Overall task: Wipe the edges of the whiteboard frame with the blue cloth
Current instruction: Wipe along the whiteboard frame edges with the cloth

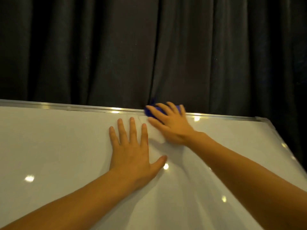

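A large whiteboard (58, 146) fills the lower half of the view, with a silver metal frame (74, 108) along its top edge and a corner at the right (264, 120). My right hand (171, 125) presses the blue cloth (149, 112) onto the top frame edge, a little right of the middle; most of the cloth is hidden under the fingers. The hand looks blurred. My left hand (132, 146) lies flat on the board surface just below and left of it, fingers spread, holding nothing.
A dark pleated curtain (149, 47) hangs right behind the board's top edge. The right frame edge (285, 146) runs down toward the lower right. Small light reflections dot the glossy surface.
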A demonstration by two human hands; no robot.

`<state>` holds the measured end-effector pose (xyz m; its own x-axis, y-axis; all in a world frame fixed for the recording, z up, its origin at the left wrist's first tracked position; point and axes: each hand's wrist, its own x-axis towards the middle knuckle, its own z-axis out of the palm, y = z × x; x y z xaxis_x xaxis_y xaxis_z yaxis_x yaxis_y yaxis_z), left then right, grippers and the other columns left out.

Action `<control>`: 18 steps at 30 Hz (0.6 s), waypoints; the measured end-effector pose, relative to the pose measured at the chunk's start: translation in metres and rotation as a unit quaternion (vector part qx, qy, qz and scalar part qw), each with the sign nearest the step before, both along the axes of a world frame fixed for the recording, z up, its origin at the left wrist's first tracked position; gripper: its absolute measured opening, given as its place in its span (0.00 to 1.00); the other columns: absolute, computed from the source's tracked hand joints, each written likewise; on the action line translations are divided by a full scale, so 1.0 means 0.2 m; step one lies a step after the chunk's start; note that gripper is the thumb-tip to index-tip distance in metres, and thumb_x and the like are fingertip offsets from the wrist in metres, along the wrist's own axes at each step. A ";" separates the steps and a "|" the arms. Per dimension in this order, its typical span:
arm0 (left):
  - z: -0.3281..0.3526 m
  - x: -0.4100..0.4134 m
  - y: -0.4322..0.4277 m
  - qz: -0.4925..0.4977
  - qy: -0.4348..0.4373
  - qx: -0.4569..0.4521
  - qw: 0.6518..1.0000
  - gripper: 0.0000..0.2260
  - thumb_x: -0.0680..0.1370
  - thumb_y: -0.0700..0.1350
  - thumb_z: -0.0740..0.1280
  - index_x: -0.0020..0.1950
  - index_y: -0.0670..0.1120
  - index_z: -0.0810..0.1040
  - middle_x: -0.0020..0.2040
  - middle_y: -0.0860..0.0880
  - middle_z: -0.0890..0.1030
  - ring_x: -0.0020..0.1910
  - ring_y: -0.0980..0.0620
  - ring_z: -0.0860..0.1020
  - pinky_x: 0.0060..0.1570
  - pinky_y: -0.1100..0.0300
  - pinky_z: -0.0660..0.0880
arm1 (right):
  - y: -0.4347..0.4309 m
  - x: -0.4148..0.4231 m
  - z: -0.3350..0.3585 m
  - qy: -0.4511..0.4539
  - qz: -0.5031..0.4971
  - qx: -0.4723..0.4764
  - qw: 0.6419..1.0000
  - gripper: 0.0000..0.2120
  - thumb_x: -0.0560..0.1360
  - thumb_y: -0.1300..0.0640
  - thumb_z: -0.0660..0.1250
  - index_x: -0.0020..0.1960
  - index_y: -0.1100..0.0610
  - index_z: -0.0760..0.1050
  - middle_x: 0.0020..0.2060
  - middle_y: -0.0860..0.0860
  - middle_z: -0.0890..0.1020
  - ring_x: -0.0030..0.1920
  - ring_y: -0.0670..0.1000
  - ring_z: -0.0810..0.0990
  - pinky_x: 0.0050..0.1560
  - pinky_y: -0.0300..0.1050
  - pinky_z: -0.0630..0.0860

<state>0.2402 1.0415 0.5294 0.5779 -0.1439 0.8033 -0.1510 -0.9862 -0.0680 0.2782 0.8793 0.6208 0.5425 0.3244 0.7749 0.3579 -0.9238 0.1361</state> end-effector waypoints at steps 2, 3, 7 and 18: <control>0.01 0.00 0.01 0.001 -0.012 -0.005 1.000 0.48 0.64 0.79 0.32 0.76 0.52 0.29 0.78 0.40 0.31 0.73 0.33 0.28 0.68 0.31 0.31 | 0.24 0.00 0.01 0.026 0.064 -0.016 0.997 0.34 0.70 0.23 0.34 0.74 0.28 0.49 0.79 0.45 0.56 0.79 0.51 0.44 0.72 0.59 0.29; 0.01 0.00 0.01 0.002 -0.013 -0.002 1.000 0.49 0.64 0.79 0.32 0.77 0.52 0.31 0.78 0.40 0.32 0.73 0.32 0.28 0.68 0.32 0.30 | 0.27 0.01 0.03 0.036 0.089 -0.014 0.995 0.33 0.70 0.23 0.34 0.73 0.27 0.50 0.79 0.44 0.57 0.78 0.50 0.45 0.73 0.57 0.29; -0.01 -0.01 0.05 -0.010 -0.003 0.003 1.000 0.48 0.65 0.79 0.36 0.73 0.51 0.24 0.75 0.40 0.26 0.73 0.32 0.27 0.69 0.31 0.33 | -0.04 0.03 0.06 0.030 0.045 -0.004 0.999 0.25 0.74 0.26 0.36 0.70 0.22 0.50 0.79 0.42 0.55 0.78 0.48 0.46 0.72 0.51 0.33; 0.03 -0.03 -0.28 0.048 0.053 -0.044 0.996 0.52 0.63 0.79 0.33 0.74 0.43 0.28 0.77 0.38 0.30 0.71 0.25 0.31 0.63 0.23 0.34 | -0.10 0.02 -0.01 0.024 0.012 0.009 1.000 0.28 0.71 0.24 0.34 0.71 0.23 0.41 0.79 0.41 0.51 0.79 0.51 0.38 0.69 0.55 0.25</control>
<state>0.2344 0.9854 0.5346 0.6683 -0.0150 0.7437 -0.0573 -0.9979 0.0313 0.2825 0.8586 0.6181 0.5713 0.3246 0.7539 0.3866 -0.9166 0.1017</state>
